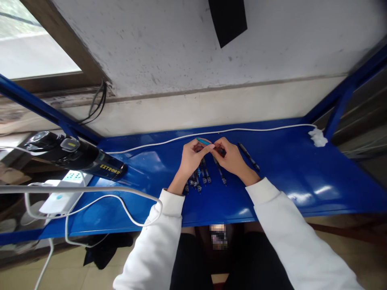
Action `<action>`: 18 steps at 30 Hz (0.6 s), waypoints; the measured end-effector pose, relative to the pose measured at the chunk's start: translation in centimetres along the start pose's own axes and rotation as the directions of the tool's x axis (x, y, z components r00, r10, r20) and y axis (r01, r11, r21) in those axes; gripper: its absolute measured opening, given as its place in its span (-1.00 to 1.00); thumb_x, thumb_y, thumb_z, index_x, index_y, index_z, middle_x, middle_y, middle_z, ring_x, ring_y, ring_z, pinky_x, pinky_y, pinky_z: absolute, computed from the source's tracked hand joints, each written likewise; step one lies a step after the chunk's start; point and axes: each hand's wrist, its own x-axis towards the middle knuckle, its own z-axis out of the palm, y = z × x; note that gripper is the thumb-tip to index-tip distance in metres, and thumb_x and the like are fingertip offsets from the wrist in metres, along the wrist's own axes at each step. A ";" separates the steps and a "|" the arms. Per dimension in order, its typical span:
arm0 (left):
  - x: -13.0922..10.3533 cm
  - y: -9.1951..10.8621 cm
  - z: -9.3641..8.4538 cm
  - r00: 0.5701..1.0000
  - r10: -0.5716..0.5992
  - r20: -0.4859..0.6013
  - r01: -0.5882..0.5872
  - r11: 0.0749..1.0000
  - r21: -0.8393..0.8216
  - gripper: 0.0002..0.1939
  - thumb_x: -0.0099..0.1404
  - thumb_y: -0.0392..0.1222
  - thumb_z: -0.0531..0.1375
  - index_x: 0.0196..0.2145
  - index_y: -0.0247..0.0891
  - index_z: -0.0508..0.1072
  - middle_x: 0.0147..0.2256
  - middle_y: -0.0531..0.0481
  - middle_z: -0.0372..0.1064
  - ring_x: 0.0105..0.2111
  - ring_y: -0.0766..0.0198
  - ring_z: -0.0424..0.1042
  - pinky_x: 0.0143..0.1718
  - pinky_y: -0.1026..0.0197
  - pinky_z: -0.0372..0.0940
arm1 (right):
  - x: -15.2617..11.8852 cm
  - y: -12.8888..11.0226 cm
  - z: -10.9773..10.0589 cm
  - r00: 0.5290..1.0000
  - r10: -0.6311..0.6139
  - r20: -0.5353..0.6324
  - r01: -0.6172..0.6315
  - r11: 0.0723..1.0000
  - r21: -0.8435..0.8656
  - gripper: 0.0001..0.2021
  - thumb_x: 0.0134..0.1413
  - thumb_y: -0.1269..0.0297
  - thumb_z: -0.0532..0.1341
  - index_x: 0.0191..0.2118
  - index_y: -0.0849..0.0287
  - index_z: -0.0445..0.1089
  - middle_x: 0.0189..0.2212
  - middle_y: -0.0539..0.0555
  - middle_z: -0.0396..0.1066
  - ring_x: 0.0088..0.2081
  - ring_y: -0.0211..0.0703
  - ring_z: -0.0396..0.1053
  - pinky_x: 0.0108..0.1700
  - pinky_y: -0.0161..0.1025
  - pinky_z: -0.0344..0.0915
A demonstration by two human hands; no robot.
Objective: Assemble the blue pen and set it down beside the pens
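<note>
while l hand (pixel 192 157) grips blue pen (pixel 203 141), r hand (pixel 227 155) touches l, r's hold unclear.

Turquoise pen (pixel 203 141) — blue tabletop (pixel 287 161)

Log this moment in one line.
left hand: holding blue slender piece | right hand: meeting left hand, grip unclear | dark pens: on blue table | lone pen: beside right hand

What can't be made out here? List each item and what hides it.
All in the head view:
Blue stick: right end, hidden by the left hand and right hand.
Dark pens: some far ends, behind the hands.
Black panel: top, cut off by the upper edge.
Pixelated patch: contents, masked.
</note>
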 end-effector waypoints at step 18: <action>0.0 -0.1 -0.2 1.000 0.020 0.015 -0.020 0.999 -0.042 -0.78 0.31 -0.01 0.54 -0.21 -0.18 0.76 -0.12 -0.08 0.72 -0.18 0.16 0.65 -0.06 0.11 0.51 | 0.1 0.0 -0.1 0.994 -0.059 0.092 0.055 0.997 0.054 -0.78 0.62 0.06 0.12 -0.06 0.03 0.40 -0.22 0.08 0.55 -0.23 -0.03 0.50 -0.14 -0.13 0.37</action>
